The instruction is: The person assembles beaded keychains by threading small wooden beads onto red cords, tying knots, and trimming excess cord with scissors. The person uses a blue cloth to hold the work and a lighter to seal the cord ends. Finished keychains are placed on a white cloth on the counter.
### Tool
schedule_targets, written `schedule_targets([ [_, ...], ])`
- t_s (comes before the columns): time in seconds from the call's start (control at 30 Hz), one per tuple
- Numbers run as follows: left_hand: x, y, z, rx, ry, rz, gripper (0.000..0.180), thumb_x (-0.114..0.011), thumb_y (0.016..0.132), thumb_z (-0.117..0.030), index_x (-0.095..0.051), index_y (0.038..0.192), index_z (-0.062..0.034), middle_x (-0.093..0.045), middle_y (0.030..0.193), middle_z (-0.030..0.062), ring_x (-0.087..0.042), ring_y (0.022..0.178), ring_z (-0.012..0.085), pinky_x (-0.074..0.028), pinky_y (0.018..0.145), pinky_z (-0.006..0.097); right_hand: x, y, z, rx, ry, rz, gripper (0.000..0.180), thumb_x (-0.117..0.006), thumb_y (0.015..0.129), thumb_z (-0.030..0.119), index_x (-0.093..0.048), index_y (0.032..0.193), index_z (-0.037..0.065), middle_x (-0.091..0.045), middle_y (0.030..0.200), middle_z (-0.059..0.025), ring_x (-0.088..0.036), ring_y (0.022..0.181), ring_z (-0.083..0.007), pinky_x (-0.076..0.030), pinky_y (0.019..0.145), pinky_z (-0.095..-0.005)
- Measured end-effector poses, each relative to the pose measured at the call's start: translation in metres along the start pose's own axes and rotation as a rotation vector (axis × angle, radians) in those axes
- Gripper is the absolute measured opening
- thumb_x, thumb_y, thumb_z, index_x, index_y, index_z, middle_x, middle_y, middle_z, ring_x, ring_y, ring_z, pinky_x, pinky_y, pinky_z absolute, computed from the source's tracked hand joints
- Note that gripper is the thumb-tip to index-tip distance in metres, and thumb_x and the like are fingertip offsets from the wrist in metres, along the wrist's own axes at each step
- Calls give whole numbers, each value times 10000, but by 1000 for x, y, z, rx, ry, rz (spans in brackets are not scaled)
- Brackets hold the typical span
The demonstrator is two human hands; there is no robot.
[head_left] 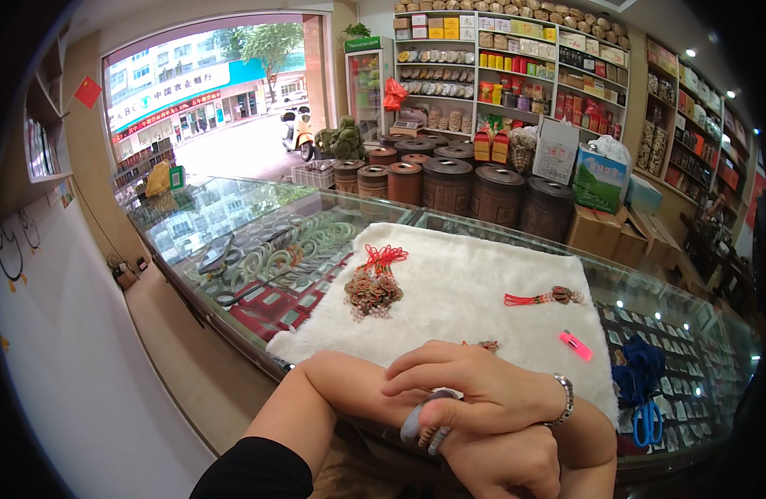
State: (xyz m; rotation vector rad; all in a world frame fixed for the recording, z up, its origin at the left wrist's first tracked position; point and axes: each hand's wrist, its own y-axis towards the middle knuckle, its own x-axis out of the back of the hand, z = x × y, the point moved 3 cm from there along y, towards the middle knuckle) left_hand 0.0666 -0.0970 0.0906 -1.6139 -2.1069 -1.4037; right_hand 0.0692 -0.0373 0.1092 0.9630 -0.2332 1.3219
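My arms are crossed over the near edge of a white fluffy mat (474, 258). My right hand (474, 387) lies over my left wrist, its thumb and fingers around the grey bangle (410, 426) there. A beaded bracelet (437, 438) sits beside the bangle. My left hand (512, 466) is curled closed below, with nothing visible in it. On the mat's left lies a pile of coin-like charms (373, 291) with red cords (386, 254). A similar charm (562, 295) lies at the right. Another small charm (488, 345) is partly hidden behind my right hand. A pink lighter-like object (576, 345) rests nearby.
The mat covers part of a glass display counter (258, 200) holding bangles (283, 262) and small pendants (678, 387). Blue-handled scissors (647, 424) and dark blue cloth (641, 366) lie right of the mat. Beyond stand brown lidded drums (447, 183), cardboard boxes (595, 233) and stocked shelves (516, 58).
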Motion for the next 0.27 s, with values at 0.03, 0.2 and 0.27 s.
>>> schedule_targets([
  [0.03, 0, -1, 0, 6, 17, 1, 191, -670, 987, -216, -770, 933, -64, -757, 936, 138, -718, 774, 224, -550, 661, 349, 5, -3, 3, -42, 2, 5, 435, -601, 1030, 395, -687, 1177, -6, -692, 1107, -181, -661, 1025, -345, -523, 910, -404],
  [0.2, 5, -7, 3, 39, 148, 13, 203, -661, 991, -230, -771, 931, -71, -760, 964, 143, -721, 792, 207, -549, 678, 346, 21, -9, 17, -119, 62, 25, 393, -617, 1022, 350, -688, 1189, 1, -695, 1130, -182, -664, 1034, -342, -521, 910, -402],
  [0.27, 13, -10, 6, 60, 236, 6, 208, -657, 993, -236, -772, 930, -74, -761, 976, 145, -722, 799, 200, -549, 685, 345, 26, -7, 20, -32, 54, -24, 378, -640, 1010, 330, -689, 1197, 6, -698, 1125, -179, -669, 1017, -339, -525, 893, -402],
])
